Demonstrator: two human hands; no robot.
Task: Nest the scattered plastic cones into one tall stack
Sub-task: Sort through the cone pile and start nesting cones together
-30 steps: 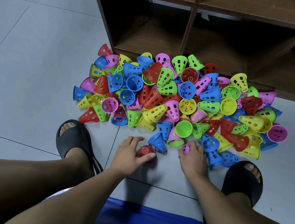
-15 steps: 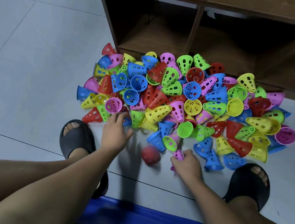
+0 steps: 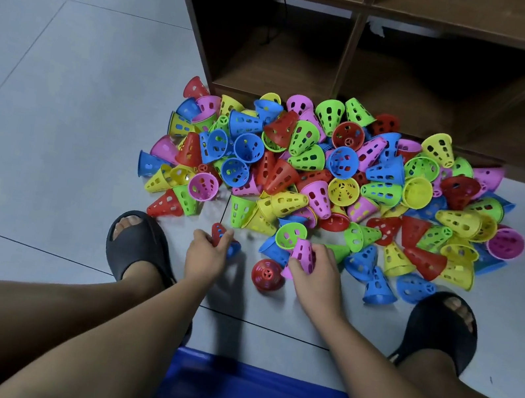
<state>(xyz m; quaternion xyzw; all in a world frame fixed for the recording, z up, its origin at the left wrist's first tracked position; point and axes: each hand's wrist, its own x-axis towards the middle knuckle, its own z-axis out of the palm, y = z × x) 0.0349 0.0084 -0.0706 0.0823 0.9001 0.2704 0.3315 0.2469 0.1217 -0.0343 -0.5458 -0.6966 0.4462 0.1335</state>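
We crouch over a grey tiled floor (image 3: 57,129). A pile of perforated plastic cones (image 3: 326,181) in red, blue, green, yellow and pink lies scattered ahead of us, its far edge against the foot of a brown wooden shelf unit (image 3: 415,68). The cones are tipped every way, some on their sides, some mouth up.

Our left hand (image 3: 206,257) is at the near left edge of the pile, its fingers curled round a small red plastic cone (image 3: 218,234). A blue plastic cone (image 3: 234,249) shows just beyond the fingertips, touching the red one; we cannot tell whether the two are nested.

Our right hand (image 3: 318,284) pinches a pink plastic cone (image 3: 302,257) between thumb and curled fingers, holding it tilted with its narrow end toward the pile, just beside a green plastic cone (image 3: 289,236) that lies mouth up.

Between our two hands a lone red cone (image 3: 267,274) stands on the tile on its wide rim, its narrow top facing up at us, just beside the pink one.

A black rubber slipper (image 3: 138,247) sits left of our hands and a second black slipper (image 3: 441,327) to the right. A blue surface (image 3: 256,395) fills the lower edge between our legs, and a black cable (image 3: 280,0) hangs inside the shelf.
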